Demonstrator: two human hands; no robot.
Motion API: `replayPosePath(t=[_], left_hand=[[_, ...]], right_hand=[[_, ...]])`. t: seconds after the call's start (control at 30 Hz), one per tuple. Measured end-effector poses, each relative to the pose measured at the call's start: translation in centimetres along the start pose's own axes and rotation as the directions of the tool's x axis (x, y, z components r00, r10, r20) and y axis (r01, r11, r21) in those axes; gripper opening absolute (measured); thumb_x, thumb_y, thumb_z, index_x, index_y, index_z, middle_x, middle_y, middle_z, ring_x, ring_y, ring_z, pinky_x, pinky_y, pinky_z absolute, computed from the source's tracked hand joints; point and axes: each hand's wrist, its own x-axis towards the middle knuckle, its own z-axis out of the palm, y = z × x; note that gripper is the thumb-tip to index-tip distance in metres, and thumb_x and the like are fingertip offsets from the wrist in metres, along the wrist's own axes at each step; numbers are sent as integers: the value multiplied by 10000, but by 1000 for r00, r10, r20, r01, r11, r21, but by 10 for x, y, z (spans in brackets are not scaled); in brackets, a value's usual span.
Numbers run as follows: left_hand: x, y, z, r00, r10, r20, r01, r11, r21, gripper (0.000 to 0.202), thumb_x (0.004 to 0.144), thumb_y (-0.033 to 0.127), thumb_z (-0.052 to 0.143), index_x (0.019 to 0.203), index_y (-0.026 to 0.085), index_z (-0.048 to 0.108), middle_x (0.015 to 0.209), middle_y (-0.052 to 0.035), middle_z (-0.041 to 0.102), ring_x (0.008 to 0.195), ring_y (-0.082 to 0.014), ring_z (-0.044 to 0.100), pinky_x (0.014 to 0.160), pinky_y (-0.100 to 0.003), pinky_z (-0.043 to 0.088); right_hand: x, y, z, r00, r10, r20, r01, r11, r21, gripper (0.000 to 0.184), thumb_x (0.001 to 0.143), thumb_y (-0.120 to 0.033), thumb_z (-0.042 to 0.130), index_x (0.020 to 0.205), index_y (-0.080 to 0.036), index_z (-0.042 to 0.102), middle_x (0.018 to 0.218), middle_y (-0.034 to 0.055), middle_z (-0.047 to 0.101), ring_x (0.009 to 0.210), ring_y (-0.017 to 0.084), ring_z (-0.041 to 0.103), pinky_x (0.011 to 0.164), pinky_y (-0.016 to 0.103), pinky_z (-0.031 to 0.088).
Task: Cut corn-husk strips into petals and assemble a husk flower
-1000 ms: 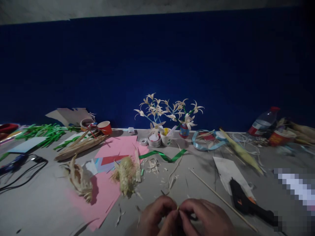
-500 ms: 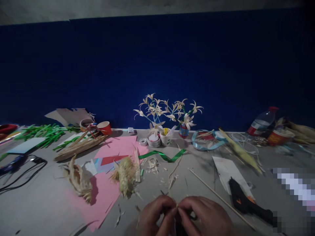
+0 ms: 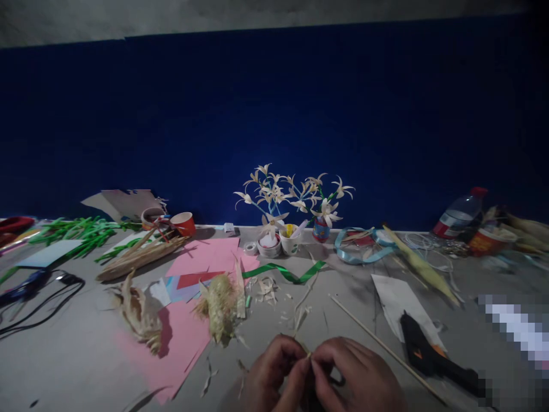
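At the bottom middle of the head view, my left hand (image 3: 278,372) and my right hand (image 3: 359,375) meet fingertip to fingertip. Both are closed in a pinch on a small yellowish piece (image 3: 309,355), perhaps a bit of corn husk; most of it is hidden by the fingers. Just beyond the hands lie thin pale husk strips (image 3: 302,315). A thin stick (image 3: 377,337) slants past my right hand, and a black glue gun (image 3: 433,355) rests farther right. Left of my left hand is a clump of husk with silky fibres (image 3: 219,309).
Pale husk flowers (image 3: 270,189) stand in small cups along the back. Pink paper (image 3: 184,337), a dry husk (image 3: 139,317) and green pipe cleaners (image 3: 79,232) lie left. A green ribbon (image 3: 285,272) crosses the middle. A plastic bottle (image 3: 461,214) leans at back right.
The hands stay together in nearly the same place, with the fingers shifting slightly around the small piece. The whole view has moved very slightly; the table items lie as before.
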Motion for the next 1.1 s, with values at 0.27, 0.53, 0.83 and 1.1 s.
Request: replayPosePath(t=[0.27, 0.53, 0.83, 1.1], left_hand=[[8, 4, 3, 967, -214, 135, 248, 905, -346, 413, 717, 517, 755, 764, 168, 538, 522, 44, 561, 402, -38, 394, 413, -159, 269], [6, 5, -2, 982, -152, 113, 161, 984, -73, 421, 752, 564, 692, 753, 163, 563, 576, 29, 554, 438, -55, 422, 437, -174, 319], [5, 5, 3, 974, -204, 101, 220, 957, -188, 443, 736, 584, 695, 756, 183, 509, 511, 61, 525, 406, -56, 419, 424, -172, 311], [3, 11, 3, 988, -141, 70, 146, 986, -80, 468, 714, 588, 714, 714, 157, 534, 544, 53, 531, 405, -41, 440, 419, -164, 318]], right_hand=[[1, 5, 3, 997, 62, 45, -68, 987, 145, 177, 814, -120, 506, 688, -234, 554, 640, -41, 648, 620, 133, 631, 604, 232, 450], [0, 5, 3, 980, 197, 22, -198, 971, 132, 125, 720, -115, 545, 711, -238, 559, 643, -59, 643, 615, 131, 643, 596, 217, 474], [1, 8, 4, 974, -211, -78, 220, 966, 136, 207, 791, -37, 466, 740, -235, 500, 605, -27, 616, 572, 136, 579, 568, 236, 447], [-3, 12, 9, 1000, -22, -22, 24, 998, 58, 172, 754, -85, 523, 738, -241, 453, 629, -38, 556, 581, 141, 565, 551, 250, 428]])
